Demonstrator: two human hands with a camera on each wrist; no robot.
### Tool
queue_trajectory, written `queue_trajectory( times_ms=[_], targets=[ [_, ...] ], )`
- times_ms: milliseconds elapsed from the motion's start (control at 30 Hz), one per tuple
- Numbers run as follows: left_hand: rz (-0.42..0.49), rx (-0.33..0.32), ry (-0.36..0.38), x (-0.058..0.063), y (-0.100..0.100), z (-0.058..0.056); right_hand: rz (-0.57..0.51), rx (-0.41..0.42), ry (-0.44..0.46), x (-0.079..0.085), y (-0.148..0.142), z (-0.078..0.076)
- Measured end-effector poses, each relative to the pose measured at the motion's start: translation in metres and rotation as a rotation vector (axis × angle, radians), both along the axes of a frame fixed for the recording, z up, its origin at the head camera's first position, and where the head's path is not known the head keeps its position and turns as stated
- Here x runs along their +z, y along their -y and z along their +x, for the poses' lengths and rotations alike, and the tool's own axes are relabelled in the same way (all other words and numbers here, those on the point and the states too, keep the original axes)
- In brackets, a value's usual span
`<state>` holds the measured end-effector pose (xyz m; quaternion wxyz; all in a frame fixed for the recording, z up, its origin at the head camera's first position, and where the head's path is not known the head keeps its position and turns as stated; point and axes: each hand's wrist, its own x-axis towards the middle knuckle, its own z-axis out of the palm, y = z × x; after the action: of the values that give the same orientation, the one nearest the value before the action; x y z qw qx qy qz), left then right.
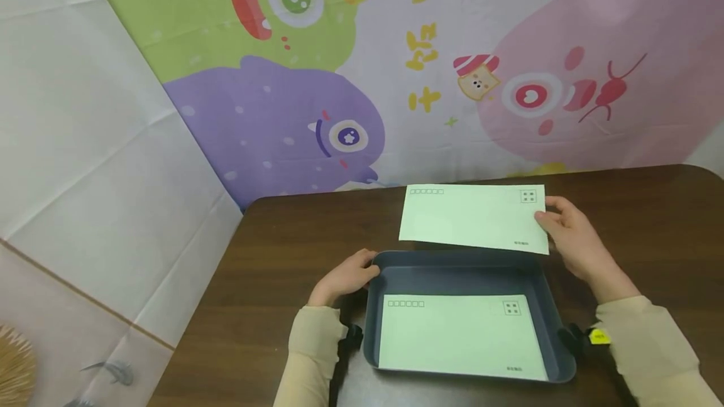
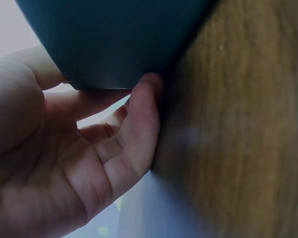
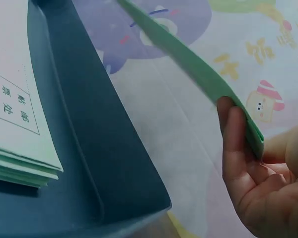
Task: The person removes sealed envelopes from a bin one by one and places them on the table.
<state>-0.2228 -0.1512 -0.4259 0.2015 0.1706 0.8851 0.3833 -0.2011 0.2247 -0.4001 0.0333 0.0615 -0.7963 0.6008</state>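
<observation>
A pale green envelope (image 1: 472, 215) with printed squares is pinched at its right end by my right hand (image 1: 574, 237), held up behind the tray. In the right wrist view, thumb and fingers clasp the edge of that envelope (image 3: 198, 74). My left hand (image 1: 345, 278) grips the far left corner of the dark blue tray (image 1: 452, 275); in the left wrist view the fingers curl against the outside of the tray (image 2: 114, 44). Inside the tray, toward its near side, lies a stack of similar envelopes (image 1: 458, 338), its layers showing in the right wrist view.
Everything stands on a dark brown wooden table (image 1: 283, 237). Behind it hangs a cloth backdrop (image 1: 271, 124) with cartoon figures, and a white panelled wall (image 1: 102, 143) runs along the left. Black wrist straps (image 1: 577, 338) sit close to the tray's sides.
</observation>
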Motion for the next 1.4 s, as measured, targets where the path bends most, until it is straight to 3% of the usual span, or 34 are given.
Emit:
queue_trajectory(
  times_ms=[233, 500, 767, 1400],
  targets=[
    [-0.012, 0.01, -0.002, -0.001, -0.002, 0.0, -0.015, 0.018, -0.006, 0.0, -0.006, -0.004],
    [-0.018, 0.056, 0.023, -0.004, -0.002, 0.001, 0.105, 0.099, 0.047, 0.006, -0.013, -0.018],
    [-0.008, 0.069, 0.032, -0.004, 0.0, 0.0, 0.088, 0.107, 0.082, 0.005, -0.021, -0.033],
    [0.008, 0.062, 0.032, -0.002, 0.003, 0.0, 0.138, 0.172, 0.241, -0.016, -0.019, -0.05]
  ],
)
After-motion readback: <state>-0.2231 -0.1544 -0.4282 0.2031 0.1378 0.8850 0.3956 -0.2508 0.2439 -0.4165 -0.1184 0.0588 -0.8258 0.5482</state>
